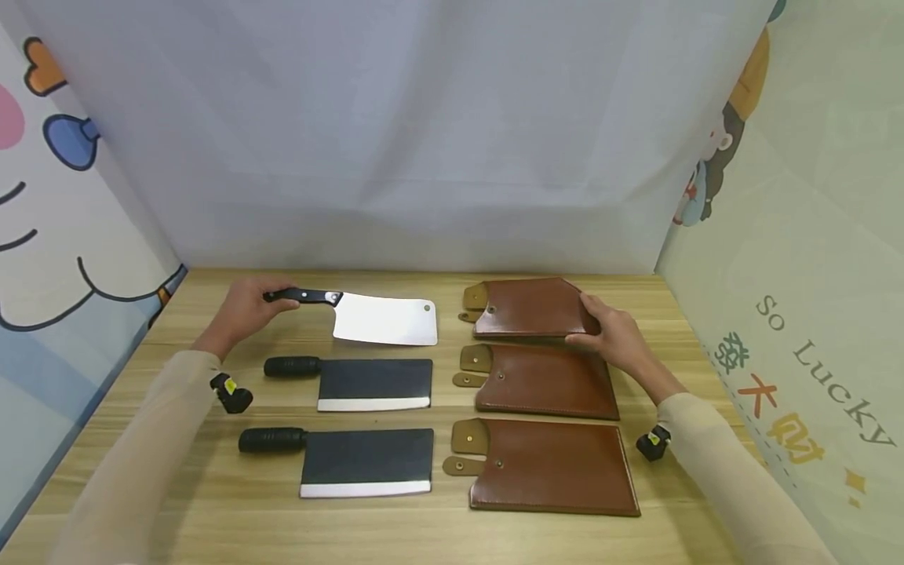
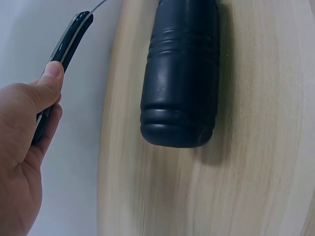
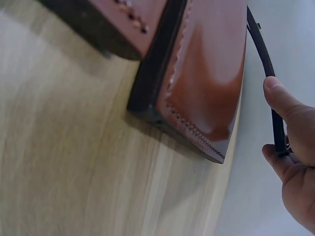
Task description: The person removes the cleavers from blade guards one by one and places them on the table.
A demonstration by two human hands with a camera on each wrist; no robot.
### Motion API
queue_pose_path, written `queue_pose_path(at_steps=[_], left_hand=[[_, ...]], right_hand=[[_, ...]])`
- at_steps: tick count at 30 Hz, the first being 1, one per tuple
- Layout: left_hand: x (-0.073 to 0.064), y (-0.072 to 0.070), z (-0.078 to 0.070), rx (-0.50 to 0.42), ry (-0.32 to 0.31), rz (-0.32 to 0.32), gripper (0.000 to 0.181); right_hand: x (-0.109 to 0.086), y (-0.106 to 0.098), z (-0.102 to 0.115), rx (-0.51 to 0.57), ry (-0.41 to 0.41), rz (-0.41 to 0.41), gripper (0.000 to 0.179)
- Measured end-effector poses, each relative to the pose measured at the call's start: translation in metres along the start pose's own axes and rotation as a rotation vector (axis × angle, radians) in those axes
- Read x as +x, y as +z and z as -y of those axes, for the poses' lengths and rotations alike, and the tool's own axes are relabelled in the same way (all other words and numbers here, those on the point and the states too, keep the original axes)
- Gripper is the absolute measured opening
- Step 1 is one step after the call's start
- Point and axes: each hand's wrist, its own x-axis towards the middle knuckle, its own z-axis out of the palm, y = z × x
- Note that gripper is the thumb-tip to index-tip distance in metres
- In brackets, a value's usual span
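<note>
At the back left, my left hand [image 1: 249, 308] grips the black riveted handle [image 1: 311, 296] of a cleaver with a bright silver blade [image 1: 387, 320]. The blade points right, toward the sheaths. In the left wrist view the thumb presses along that handle [image 2: 75, 39]. My right hand [image 1: 613, 333] pinches the right end of the farthest brown leather knife sheath [image 1: 533, 306], thumb on one side and fingers on the other. The sheath's tan strap flaps [image 1: 476, 297] hang undone at its left end. Its edge [image 3: 268, 64] shows between thumb and fingers in the right wrist view.
Two dark cleavers, a middle one [image 1: 376, 380] and a near one [image 1: 369, 458], lie with black handles pointing left. Two more brown sheaths, a middle one [image 1: 551, 380] and a near one [image 1: 554, 467], lie to their right. A white curtain [image 1: 424, 157] hangs behind the wooden table [image 1: 353, 534].
</note>
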Motion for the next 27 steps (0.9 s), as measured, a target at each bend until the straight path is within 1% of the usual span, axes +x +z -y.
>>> queue_pose_path(at_steps=[4,12,17,20,24,27], left_hand=[[0.001,0.001,0.002,0.000,-0.039,0.032,0.030],[-0.001,0.002,0.012,0.010,-0.076,0.087,0.034],[0.000,0.003,0.017,0.008,-0.106,0.125,0.038],[0.000,0.004,0.019,-0.002,-0.137,0.161,0.041],[0.000,0.008,0.021,-0.017,-0.190,0.225,0.043],[-0.001,0.012,0.023,-0.011,-0.226,0.265,0.046]], right_hand=[[0.003,0.001,-0.001,-0.004,-0.005,0.011,0.092],[0.010,0.002,-0.003,-0.034,-0.009,0.051,0.093],[0.016,0.001,-0.006,-0.042,-0.007,0.061,0.092],[0.020,0.001,-0.008,-0.045,0.002,0.069,0.091],[0.022,0.002,-0.012,-0.057,0.013,0.088,0.091],[0.023,0.005,-0.016,-0.060,0.015,0.097,0.090]])
